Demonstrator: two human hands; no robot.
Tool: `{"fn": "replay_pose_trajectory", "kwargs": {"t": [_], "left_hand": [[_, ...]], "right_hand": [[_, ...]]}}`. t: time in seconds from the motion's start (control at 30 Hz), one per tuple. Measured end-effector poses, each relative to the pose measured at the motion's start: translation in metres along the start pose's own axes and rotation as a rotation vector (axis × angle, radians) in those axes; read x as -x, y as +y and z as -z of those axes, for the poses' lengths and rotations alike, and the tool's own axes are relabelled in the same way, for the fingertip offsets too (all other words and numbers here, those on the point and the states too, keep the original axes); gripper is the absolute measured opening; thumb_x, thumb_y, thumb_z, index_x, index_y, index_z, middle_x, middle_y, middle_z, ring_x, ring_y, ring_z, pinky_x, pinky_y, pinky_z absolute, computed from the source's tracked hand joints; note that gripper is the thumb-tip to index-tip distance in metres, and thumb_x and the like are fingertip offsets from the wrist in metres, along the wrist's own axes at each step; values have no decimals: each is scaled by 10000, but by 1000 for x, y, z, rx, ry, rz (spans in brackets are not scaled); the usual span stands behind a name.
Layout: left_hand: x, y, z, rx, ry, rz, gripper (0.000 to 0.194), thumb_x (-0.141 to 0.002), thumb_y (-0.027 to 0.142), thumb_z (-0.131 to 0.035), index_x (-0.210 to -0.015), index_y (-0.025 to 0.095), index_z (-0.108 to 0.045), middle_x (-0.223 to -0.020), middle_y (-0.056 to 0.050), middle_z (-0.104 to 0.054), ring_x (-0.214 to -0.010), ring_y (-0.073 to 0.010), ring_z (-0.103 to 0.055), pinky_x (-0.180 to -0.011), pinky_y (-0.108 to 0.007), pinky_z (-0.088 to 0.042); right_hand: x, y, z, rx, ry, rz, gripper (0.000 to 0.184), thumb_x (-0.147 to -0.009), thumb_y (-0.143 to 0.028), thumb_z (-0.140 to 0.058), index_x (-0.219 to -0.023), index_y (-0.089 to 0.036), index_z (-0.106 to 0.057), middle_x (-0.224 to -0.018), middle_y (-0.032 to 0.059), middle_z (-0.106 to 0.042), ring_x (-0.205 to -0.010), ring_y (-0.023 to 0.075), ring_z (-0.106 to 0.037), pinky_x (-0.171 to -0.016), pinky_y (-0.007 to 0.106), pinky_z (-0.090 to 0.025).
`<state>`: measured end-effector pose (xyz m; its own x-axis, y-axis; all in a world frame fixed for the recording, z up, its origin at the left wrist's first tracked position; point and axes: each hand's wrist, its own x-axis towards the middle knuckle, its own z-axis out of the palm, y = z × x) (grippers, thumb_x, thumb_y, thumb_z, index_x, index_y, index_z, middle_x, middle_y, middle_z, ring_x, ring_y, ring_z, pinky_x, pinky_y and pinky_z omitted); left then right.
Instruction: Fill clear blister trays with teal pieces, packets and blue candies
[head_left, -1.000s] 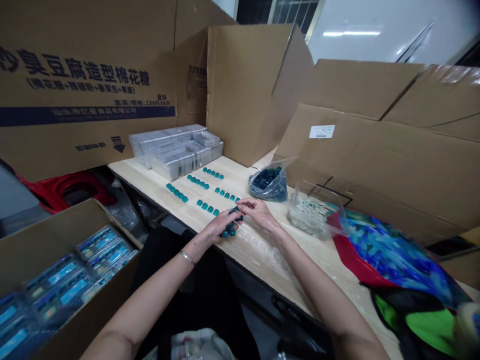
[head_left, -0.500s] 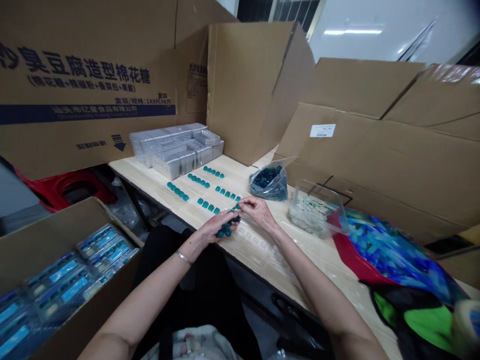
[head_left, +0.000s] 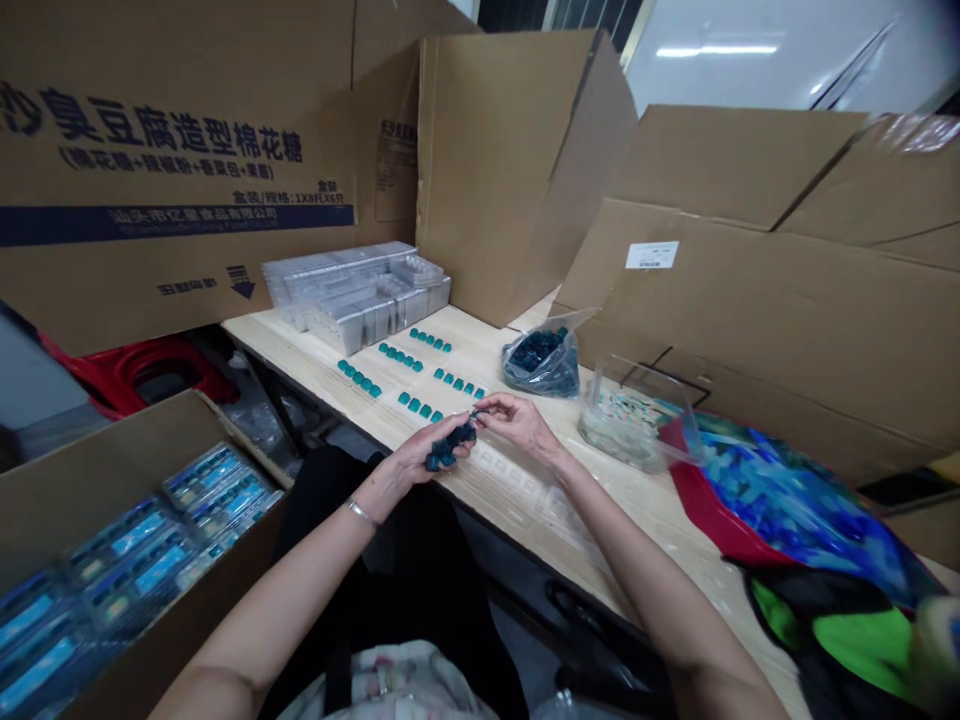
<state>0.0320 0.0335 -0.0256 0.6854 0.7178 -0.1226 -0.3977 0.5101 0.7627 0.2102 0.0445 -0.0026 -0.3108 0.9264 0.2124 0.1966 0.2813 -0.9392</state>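
Note:
My left hand (head_left: 421, 450) is closed around a clump of dark teal pieces (head_left: 448, 446), above the table's front edge. Right beside it, my right hand (head_left: 519, 424) pinches at the top of that clump with thumb and forefinger; a small dark piece shows at its fingertips. Just beyond both hands, short rows of teal cube-like pieces (head_left: 401, 357) sit in clear trays that are hard to see against the wood. Clear tray cavities (head_left: 510, 470) lie on the table under my right wrist. An open plastic bag (head_left: 541, 362) full of the same dark teal pieces stands behind my right hand.
Stacked clear plastic trays (head_left: 352, 300) stand at the back left. To the right are a clear tub (head_left: 626, 425) of small pale pieces and a red basin (head_left: 697, 500) with blue packets. A carton (head_left: 225, 590) of packed goods is at lower left; large cardboard boxes (head_left: 495, 180) wall the back.
My left hand has turned a little, showing more of the clump in it. The right hand stays at the fingertips of the left. The view has shifted slightly.

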Motion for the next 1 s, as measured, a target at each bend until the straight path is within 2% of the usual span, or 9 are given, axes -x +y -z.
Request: {"fn": "replay_pose_trajectory", "kwargs": {"t": [0.2,0.4,0.57,0.77,0.87,0.97,1.0], "left_hand": [[0,-2,6,59,-40,31,245,-761,369,-571,-848,151,-499,-681,16,-447,-451,-25,-407,-299,-93,-223],[3,1,8,91,-74,60,189,-766,312,-564,-844,156,-489,-661,28,-406,-435,-19,-374,-298,-91,-210],[11,5,8,56,-44,51,211,-771,348,-554,-835,157,-491,-664,28,-394,-439,-23,-371,-296,-96,-208],[17,8,6,35,-25,30,237,-764,360,-568,-825,139,-508,-657,23,-398,-442,-25,-376,-295,-103,-203],[23,15,17,58,-7,38,203,-772,333,-559,-793,138,-506,-630,31,-383,-425,-25,-360,-285,-105,-200],[37,26,37,94,60,-38,202,-776,340,-561,-775,149,-495,-623,40,-384,-407,-21,-343,-280,-105,-223],[40,29,42,97,91,-63,200,-775,340,-566,-786,152,-498,-630,40,-394,-409,-20,-350,-282,-104,-234]], "right_hand": [[2,-6,-5,174,77,91,147,-695,-237,-610,-810,-148,-629,-736,14,-628,-644,108,-587,-642,226,-469],[3,-4,-9,119,112,83,131,-686,-234,-602,-785,-150,-613,-785,28,-637,-691,119,-599,-662,234,-473],[3,-3,-10,147,134,151,102,-677,-202,-595,-762,-153,-623,-817,37,-642,-754,131,-605,-723,253,-477],[2,-5,-19,149,151,166,85,-662,-191,-598,-732,-154,-627,-815,45,-645,-750,142,-612,-718,266,-489],[1,-1,0,207,216,195,88,-658,-188,-597,-729,-160,-640,-826,46,-655,-761,149,-613,-728,272,-486],[2,4,35,265,458,145,107,-651,-212,-618,-739,-159,-650,-774,42,-662,-700,149,-609,-690,278,-489],[3,4,44,249,491,112,129,-660,-233,-625,-762,-159,-652,-754,40,-661,-674,147,-607,-674,281,-491]]}}
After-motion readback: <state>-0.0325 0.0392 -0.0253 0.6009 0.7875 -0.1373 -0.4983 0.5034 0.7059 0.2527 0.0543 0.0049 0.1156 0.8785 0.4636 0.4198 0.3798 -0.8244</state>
